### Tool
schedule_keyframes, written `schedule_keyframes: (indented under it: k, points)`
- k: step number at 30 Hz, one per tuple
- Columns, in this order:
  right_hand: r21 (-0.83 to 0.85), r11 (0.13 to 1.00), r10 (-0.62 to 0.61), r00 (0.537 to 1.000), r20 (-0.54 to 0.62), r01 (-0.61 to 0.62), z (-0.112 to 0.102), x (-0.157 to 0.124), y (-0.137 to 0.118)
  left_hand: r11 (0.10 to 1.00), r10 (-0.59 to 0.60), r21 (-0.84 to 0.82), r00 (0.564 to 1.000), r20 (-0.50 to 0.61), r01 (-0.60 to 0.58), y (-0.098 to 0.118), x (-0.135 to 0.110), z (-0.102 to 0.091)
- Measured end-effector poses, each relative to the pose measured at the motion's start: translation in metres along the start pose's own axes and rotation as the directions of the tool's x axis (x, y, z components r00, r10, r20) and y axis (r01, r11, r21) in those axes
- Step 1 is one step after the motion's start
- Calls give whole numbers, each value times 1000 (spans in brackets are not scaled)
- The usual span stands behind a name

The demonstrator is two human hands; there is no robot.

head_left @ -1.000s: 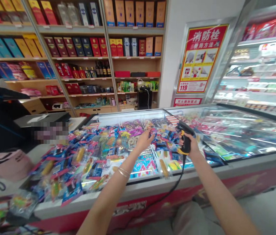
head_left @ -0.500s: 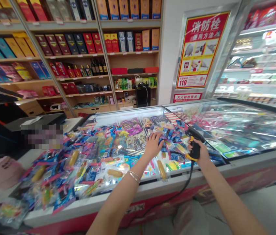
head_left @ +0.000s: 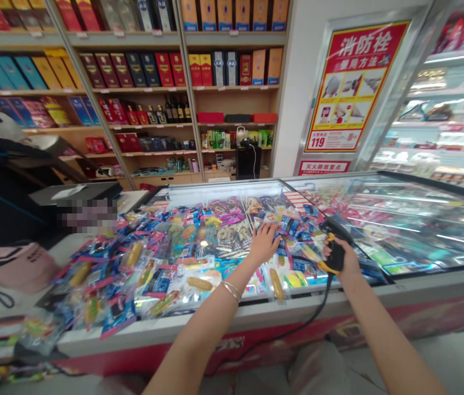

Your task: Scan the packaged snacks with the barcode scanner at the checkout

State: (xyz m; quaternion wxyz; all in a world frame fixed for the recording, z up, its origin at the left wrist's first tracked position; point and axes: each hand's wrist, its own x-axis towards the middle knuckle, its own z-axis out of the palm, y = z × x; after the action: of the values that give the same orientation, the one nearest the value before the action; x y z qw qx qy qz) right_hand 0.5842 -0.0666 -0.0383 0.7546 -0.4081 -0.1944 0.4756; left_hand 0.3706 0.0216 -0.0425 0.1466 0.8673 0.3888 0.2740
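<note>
My left hand (head_left: 264, 244), with two bracelets on its wrist, lies palm down over packets on the freezer's glass top, fingers spread. Beneath its fingertips are small blue packets (head_left: 288, 225), partly covered by the hand. In my right hand (head_left: 349, 260) is a black and yellow barcode scanner (head_left: 337, 257), gripped by its handle, its head tilted up and to the left. A black cable (head_left: 318, 310) runs from the scanner's handle down across the freezer's front. A clear packet with a yellow corn cob or sausage shape (head_left: 276, 283) lies near the front edge.
A heap of blue and clear food packets (head_left: 104, 280) covers the left of the freezer (head_left: 199, 317). A pink bag (head_left: 18, 269) stands farther left, by a dark counter machine (head_left: 79, 193). Shelves of boxes (head_left: 133, 70) line the back, and a red poster (head_left: 355, 88) hangs right.
The view has turned slightly left, so the scene sits farther right. My left hand stays on the packets, and my right hand still holds the barcode scanner.
</note>
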Motion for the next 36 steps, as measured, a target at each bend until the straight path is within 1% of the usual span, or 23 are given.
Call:
schedule_keyframes:
  k: [2,3,4,5,6,8,9,10,11,12,14,16,17,18,20,22,23,24,26,29,31,33,36]
  points:
    - [35,998,48,999,-7,-48,1,-2,-2,999,-15,-36,999,45,16,1,1,-6]
    - [42,998,55,998,-7,-55,2,-4,-4,998,-29,-62,998,50,32,1,2,-13]
    - [41,998,44,999,1,-44,3,-6,-7,995,-39,-92,999,33,41,0,3,-24]
    - [36,999,30,999,24,-30,6,-9,-10,991,-42,-124,999,-11,40,-2,3,-38]
    - [29,999,17,998,59,-19,9,-12,-13,989,-36,-149,996,-79,24,-7,3,-56]
    - [15,1000,0,990,141,-2,22,-19,-20,987,1,-156,971,-240,-40,-22,-2,-99]
    - [5,1000,-2,985,174,1,32,-22,-22,990,7,-129,950,-311,-49,-33,-7,-122]
    - [-4,1000,-4,980,198,5,44,-26,-24,995,-9,-91,925,-379,-28,-47,-14,-146]
    - [-14,1000,-5,975,221,8,58,-30,-24,999,-44,-44,895,-443,27,-63,-22,-168]
    - [-19,1000,-10,970,244,15,74,-33,-22,994,-93,-2,857,-507,106,-80,-32,-188]
    - [-28,999,-10,951,310,20,108,-41,-14,975,-174,12,797,-579,222,-118,-53,-220]
    - [-30,1000,13,920,392,-1,143,-47,0,902,-282,60,689,-668,428,-154,-75,-239]
    - [-24,999,29,904,427,-21,159,-50,9,853,-324,75,638,-699,516,-171,-85,-245]
    - [-22,999,53,888,457,-48,175,-52,20,806,-355,91,600,-717,585,-186,-95,-248]
    - [-35,994,110,849,517,-107,203,-57,42,718,-406,106,537,-739,688,-211,-109,-250]
    - [-62,986,161,808,566,-153,227,-60,67,663,-433,112,501,-749,740,-228,-119,-248]
    - [-85,980,194,786,587,-178,237,-62,80,652,-436,114,494,-752,749,-234,-122,-247]
    - [-113,973,229,766,600,-201,246,-63,92,652,-432,119,496,-753,748,-239,-125,-245]
    - [-164,958,286,733,617,-236,260,-67,116,668,-411,136,515,-752,732,-246,-128,-242]
    - [-205,944,328,704,629,-257,271,-73,149,666,-397,178,546,-737,724,-253,-131,-237]
    - [-236,934,356,697,623,-267,270,-77,167,655,-396,208,565,-724,726,-258,-134,-234]
    - [-281,917,398,694,600,-283,265,-79,179,655,-397,229,585,-707,720,-261,-135,-231]
    - [-336,892,449,688,570,-303,257,-81,187,638,-432,254,611,-663,727,-265,-136,-228]
